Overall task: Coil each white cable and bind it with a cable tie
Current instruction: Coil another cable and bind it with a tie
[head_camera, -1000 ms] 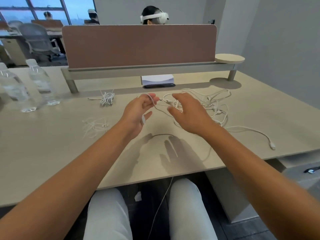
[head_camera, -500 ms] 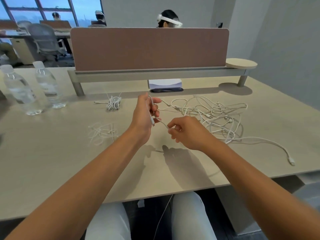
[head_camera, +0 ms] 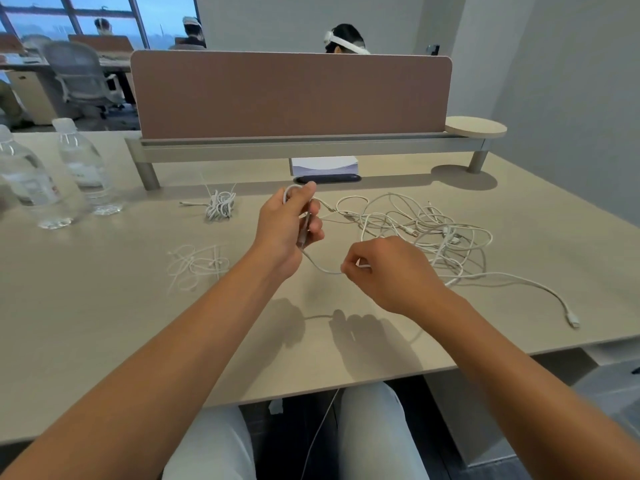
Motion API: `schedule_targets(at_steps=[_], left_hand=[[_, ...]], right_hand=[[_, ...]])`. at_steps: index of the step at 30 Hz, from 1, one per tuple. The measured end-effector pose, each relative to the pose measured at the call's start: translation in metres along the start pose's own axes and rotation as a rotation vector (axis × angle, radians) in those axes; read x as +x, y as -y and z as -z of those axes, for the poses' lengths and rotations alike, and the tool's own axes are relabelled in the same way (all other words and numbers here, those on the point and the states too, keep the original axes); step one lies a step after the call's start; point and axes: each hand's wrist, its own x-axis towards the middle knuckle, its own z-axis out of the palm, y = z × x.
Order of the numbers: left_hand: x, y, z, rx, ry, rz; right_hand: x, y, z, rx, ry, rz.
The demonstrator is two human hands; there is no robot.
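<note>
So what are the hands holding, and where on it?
One white cable. The left hand grips a small loop of it with its plug end; the right hand pinches the same cable further along, with slack hanging between them.

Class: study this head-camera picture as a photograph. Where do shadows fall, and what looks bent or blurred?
Head view: the hands' shadows fall on the table nearer the viewer, below the left hand and right hand, so light comes from above and ahead; the wide lens bows the divider panel; the water bottles at the left edge look soft.
</note>
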Motion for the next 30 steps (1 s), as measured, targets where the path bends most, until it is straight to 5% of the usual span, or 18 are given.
schedule_targets(at_steps=[7, 12, 20, 30], left_hand=[[0.002, -0.001, -0.002, -0.113, 0.106, 0.092], [-0.002, 0.003, -0.007, -0.004, 0.188, 0.144], [-0.014, 0.006, -0.012, 0.166, 0.265, 0.129], [-0.024, 0.013, -0.02, 0.18, 0.127, 0.118]], right_hand=[[-0.008, -0.007, 0.017, -0.075, 0.014, 0.086], [-0.007, -0.003, 0.029, -0.222, -0.135, 0.221], [0.007, 0.002, 0.042, -0.137, -0.219, -0.103], [0.009, 0.008, 0.034, -0.121, -0.187, -0.115]])
